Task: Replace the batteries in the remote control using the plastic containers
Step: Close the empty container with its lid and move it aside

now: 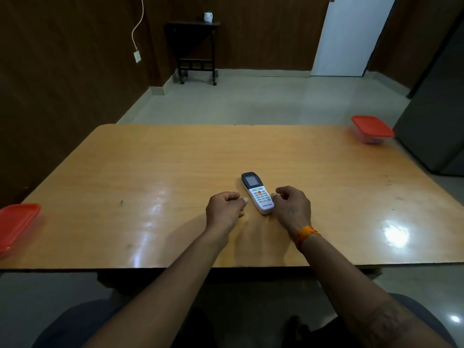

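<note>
A white remote control (256, 191) with a dark screen end lies face up near the middle of the wooden table (150, 172). My left hand (224, 209) rests just left of it with fingers curled, holding nothing. Just right of the remote's near end sits my right hand (292, 205), fingers curled, touching or almost touching it. One clear plastic container with a red lid (371, 129) stands at the far right corner. Another red-lidded container (16, 226) sits at the near left edge, partly cut off.
A dark cabinet (437, 126) stands close to the table's right side. Beyond the table are a tiled floor, a small dark wheeled side table (195, 51) against the wooden wall, and a white door (351, 33).
</note>
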`<state>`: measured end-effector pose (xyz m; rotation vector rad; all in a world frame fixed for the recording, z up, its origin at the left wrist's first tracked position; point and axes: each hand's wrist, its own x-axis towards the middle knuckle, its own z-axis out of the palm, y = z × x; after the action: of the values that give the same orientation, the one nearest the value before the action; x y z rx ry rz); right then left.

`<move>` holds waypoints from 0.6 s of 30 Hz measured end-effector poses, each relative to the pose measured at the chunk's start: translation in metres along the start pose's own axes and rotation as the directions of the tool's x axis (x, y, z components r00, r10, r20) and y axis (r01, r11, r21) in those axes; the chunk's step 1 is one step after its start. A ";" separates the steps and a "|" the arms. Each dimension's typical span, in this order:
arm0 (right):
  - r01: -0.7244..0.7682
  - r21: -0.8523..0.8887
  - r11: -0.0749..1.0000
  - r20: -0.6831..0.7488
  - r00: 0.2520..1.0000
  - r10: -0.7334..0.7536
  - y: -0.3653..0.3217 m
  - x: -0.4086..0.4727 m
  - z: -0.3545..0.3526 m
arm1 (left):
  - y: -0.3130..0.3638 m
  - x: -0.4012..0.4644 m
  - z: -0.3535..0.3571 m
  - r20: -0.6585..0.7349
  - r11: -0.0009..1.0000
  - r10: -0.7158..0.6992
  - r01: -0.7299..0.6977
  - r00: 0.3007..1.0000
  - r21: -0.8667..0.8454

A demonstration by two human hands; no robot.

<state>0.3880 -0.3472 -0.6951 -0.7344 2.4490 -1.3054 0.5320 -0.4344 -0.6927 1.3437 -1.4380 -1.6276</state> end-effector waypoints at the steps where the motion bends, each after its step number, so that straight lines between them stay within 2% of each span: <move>1: 0.019 -0.020 1.000 0.024 1.000 -0.019 0.002 0.005 0.000 | -0.001 0.004 0.007 -0.006 1.000 -0.002 0.002 1.000 0.004; 8: 0.108 -0.063 0.992 0.171 0.981 -0.095 -0.001 0.022 0.008 | 0.000 0.032 0.034 0.013 0.996 -0.016 0.015 1.000 0.083; 11: 0.120 -0.063 0.991 0.160 0.981 -0.109 -0.008 0.026 0.021 | 0.003 0.045 0.029 0.002 0.990 0.009 -0.009 1.000 0.137; 18: 0.144 0.064 0.988 0.084 0.985 -0.149 -0.041 0.040 0.065 | 0.029 0.090 -0.006 -0.008 0.976 0.089 -0.086 0.996 0.201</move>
<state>0.3969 -0.4333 -0.6977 -0.9515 2.3162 -1.3580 0.5032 -0.5246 -0.6918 1.3784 -1.6633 -1.4434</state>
